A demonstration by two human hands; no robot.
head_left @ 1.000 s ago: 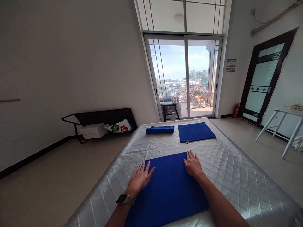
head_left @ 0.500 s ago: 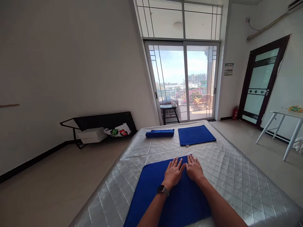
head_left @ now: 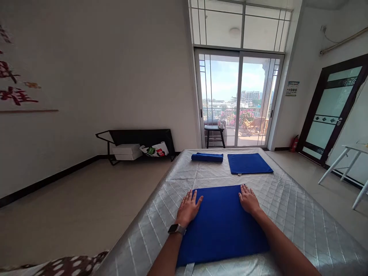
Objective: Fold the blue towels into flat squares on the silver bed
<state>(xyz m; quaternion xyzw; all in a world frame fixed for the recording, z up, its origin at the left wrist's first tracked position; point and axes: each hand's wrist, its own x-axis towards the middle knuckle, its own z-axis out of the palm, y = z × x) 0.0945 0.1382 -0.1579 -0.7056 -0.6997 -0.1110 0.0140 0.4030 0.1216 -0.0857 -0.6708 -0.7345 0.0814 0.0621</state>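
Note:
A blue rectangular cloth [head_left: 222,224] lies flat before me on a silver quilted mattress [head_left: 290,214]. My left hand [head_left: 188,209], with a watch on its wrist, rests palm down at the cloth's far left corner, fingers spread. At the far right corner my right hand [head_left: 248,199] lies flat with its fingers stretched out. A small white tag [head_left: 189,269] sticks out from the cloth's near edge. Farther back are a rolled blue cloth [head_left: 207,157] and another flat blue cloth [head_left: 250,163], both apart from my hands.
A black rack [head_left: 140,138] with white boxes [head_left: 126,152] and a printed bag [head_left: 155,150] stands by the left wall. Sliding glass doors [head_left: 240,99] are behind the mattress. To the right stands a white table [head_left: 355,148]. Spotted fabric [head_left: 71,265] shows at lower left.
My hands have moved apart from the middle of the cloth's far edge to its two far corners. The cloth now lies squarer, and the view has turned left.

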